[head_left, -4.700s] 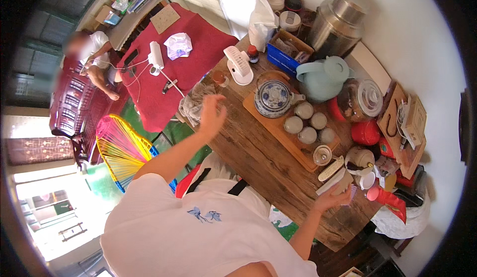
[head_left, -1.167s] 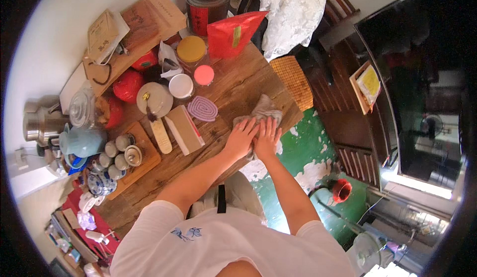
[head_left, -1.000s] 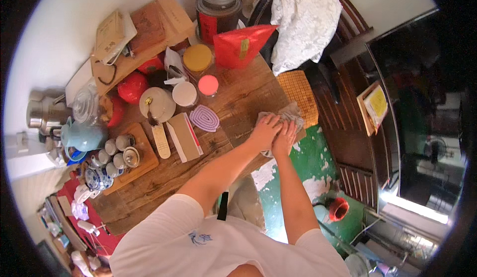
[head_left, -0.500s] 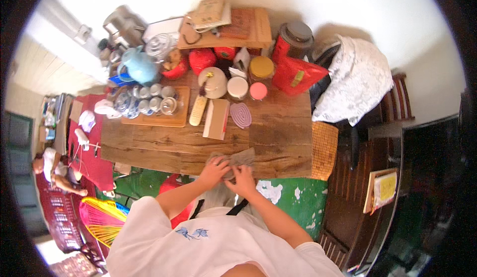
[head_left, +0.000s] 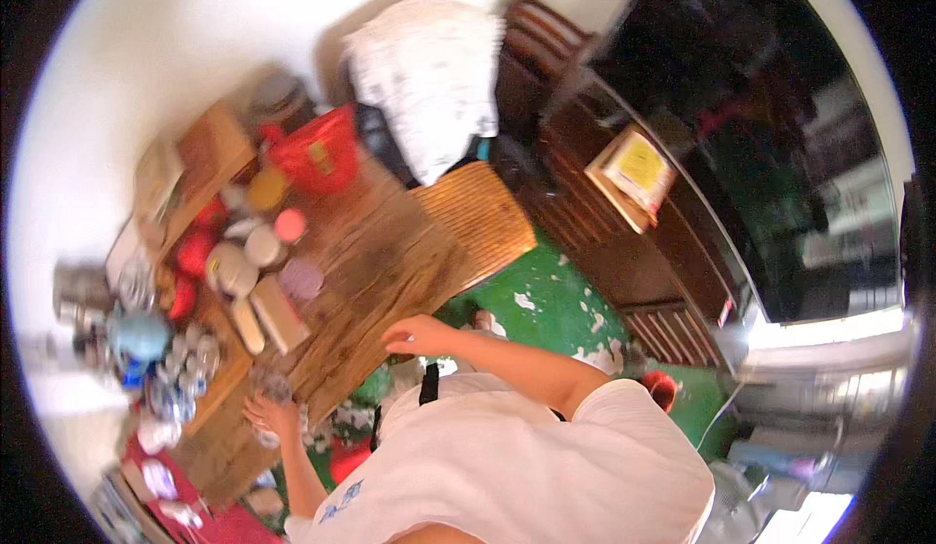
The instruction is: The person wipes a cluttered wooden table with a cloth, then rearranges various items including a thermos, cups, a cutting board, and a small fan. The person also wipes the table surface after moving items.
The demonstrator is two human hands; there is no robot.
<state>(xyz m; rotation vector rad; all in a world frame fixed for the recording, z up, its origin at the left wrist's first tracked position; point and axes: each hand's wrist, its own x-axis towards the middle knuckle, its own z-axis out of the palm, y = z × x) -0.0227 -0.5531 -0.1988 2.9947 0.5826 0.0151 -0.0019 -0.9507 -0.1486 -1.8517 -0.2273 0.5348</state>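
Observation:
My left hand (head_left: pixel 275 417) is at the near edge of the wooden table (head_left: pixel 375 295), over a greyish cloth (head_left: pixel 270 382). Motion blurs the cloth, which shows past the fingertips. Its folds under the palm are hidden. My right hand (head_left: pixel 415 335) hovers by the table's near right edge, apart from the cloth. Its fingers are loosely bent and hold nothing. Beyond the left hand lie a long pale yellow object (head_left: pixel 248 327) and a flat cardboard box (head_left: pixel 280 317). A round purple coiled mat (head_left: pixel 301 278) rests farther right.
Jars, red containers and a red bag (head_left: pixel 317 152) crowd the table's back. Glass cups (head_left: pixel 190 357) and a blue teapot (head_left: pixel 139 335) stand left. A woven-topped seat (head_left: pixel 478 220) adjoins the right end. Green, peeling floor (head_left: pixel 546 295) shows below; a large dark screen (head_left: pixel 780 144) stands right.
My view has turned to the right, so the table now slants at the left. Both hands were together on the cloth; the right has come off it, and the left has moved leftward along the table.

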